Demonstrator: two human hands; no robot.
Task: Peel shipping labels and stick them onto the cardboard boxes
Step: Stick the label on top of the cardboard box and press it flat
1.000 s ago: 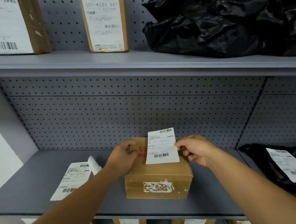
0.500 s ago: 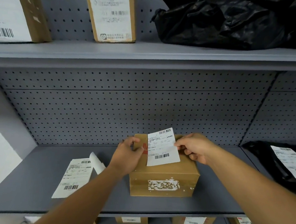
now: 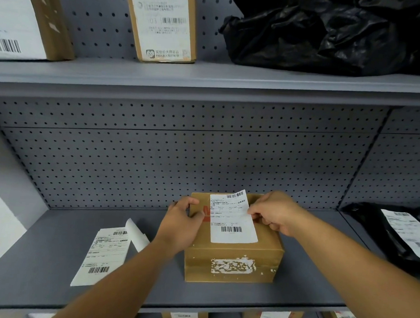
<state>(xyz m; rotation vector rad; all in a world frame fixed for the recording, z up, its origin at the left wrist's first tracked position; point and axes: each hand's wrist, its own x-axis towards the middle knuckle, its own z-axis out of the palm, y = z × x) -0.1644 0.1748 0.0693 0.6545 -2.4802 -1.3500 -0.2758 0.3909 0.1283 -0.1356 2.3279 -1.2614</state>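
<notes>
A small brown cardboard box (image 3: 232, 258) stands on the grey middle shelf (image 3: 196, 293), with torn white label remains on its front. A white shipping label (image 3: 232, 219) lies along the box top, its lower part flat and its far end slightly raised. My right hand (image 3: 273, 212) pinches the label's right edge near the far end. My left hand (image 3: 181, 222) grips the box's far left top corner, fingers over the edge. Further label sheets (image 3: 105, 253) lie flat on the shelf to the left, one with a curled corner.
A black poly bag with a label (image 3: 401, 234) lies at the right of the shelf. The shelf above holds two labelled boxes (image 3: 163, 23) and black plastic bags (image 3: 334, 31). More labelled boxes (image 3: 273, 317) sit on the shelf below. A perforated back panel closes the rear.
The label has come down from a raised position onto the box top. My left hand has shifted onto the box's left corner, and my right hand has kept hold of the label's edge.
</notes>
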